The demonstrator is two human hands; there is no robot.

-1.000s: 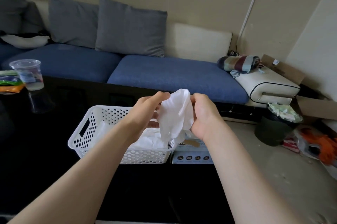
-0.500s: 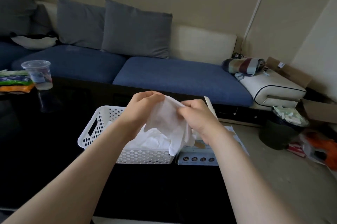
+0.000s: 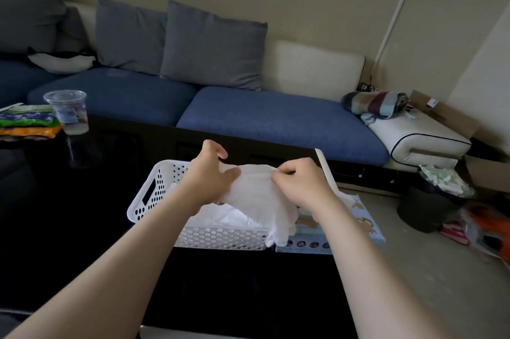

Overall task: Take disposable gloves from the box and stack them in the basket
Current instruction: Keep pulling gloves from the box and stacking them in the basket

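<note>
Glove (image 3: 259, 195), thin, white, crumpled.

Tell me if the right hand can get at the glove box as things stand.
Probably yes, once freed: the box lies just beneath the right hand, beside the basket. But that hand and the left hand both hold a glove, whose hanging end partly hides the box.

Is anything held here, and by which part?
One white glove, spread above the basket: left hand pinches its left edge, right hand pinches its top right edge.
</note>
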